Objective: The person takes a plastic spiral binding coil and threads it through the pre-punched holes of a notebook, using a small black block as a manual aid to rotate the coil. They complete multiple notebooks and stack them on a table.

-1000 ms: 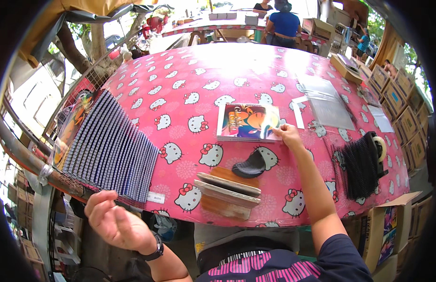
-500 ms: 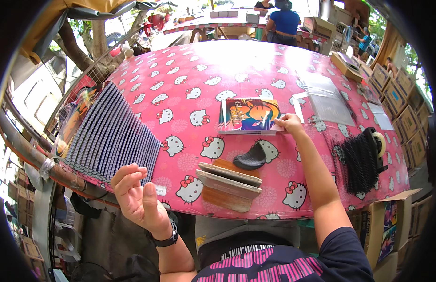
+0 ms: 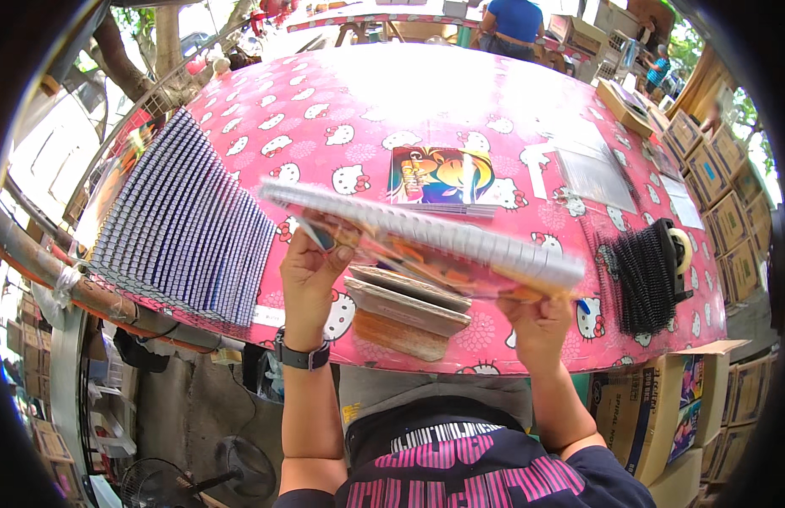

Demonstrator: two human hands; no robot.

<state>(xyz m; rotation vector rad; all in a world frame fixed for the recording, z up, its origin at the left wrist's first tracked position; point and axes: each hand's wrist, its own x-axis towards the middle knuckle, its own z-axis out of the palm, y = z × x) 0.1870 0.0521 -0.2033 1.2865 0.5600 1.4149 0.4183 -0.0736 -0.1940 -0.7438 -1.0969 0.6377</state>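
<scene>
Raised above the table's near half is a spiral notebook (image 3: 426,230), tilted, with its pale coil edge away from me and a colourful cover under it. It is smeared by motion, so I cannot tell whether it is one or several. My left hand (image 3: 312,271) is closed on its left part, thumb on top. At the lower right corner, my right hand (image 3: 538,326) pinches the near edge. Behind it lies a small pile of bright covers (image 3: 439,176). Partly hidden under it are worn wooden blocks (image 3: 405,326) near the table edge.
On the left stands a large stack of coil-bound notebooks (image 3: 185,229). To the right lie black plastic coils (image 3: 640,284) beside a tape dispenser (image 3: 682,254) and clear plastic sheets (image 3: 591,173). An opened carton (image 3: 634,406) stands below the table's right edge; a person (image 3: 513,25) is beyond.
My right hand has left the pile of covers and come nearer to me. My left hand, empty before, has moved right. Both now hold the notebook up over the wooden blocks.
</scene>
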